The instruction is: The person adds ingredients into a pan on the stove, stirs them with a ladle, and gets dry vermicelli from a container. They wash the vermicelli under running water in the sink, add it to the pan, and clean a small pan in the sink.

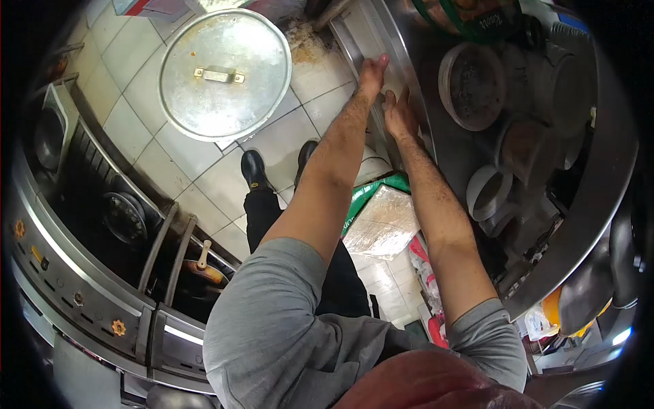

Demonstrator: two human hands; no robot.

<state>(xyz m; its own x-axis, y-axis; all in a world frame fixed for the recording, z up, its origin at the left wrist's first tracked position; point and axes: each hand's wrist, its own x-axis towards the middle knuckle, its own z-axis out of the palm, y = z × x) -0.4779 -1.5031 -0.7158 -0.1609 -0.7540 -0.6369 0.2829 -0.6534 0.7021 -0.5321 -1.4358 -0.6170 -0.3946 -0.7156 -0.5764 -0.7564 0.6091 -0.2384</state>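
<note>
Steel stove fronts (82, 300) were seen at far left, then a large metal lid (221, 99) above floor tiles (133, 112). At centre, a steel panel (371, 31) was reached by both hands; whether it was gripped by the left hand (372, 76) could not be told, while the right hand (400, 117) was held open beside it. At right, bowls (471, 88) were crowded near the right forearm (439, 198) and could have been toppled by an outward swing.

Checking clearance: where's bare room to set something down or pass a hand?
Bare floor tiles between the round metal lid and the stove, and a smaller patch between lid and left forearm. Crowded: right of the right hand, where bowls sit close together; between the forearms, a pale flat item takes much of the space.
</note>
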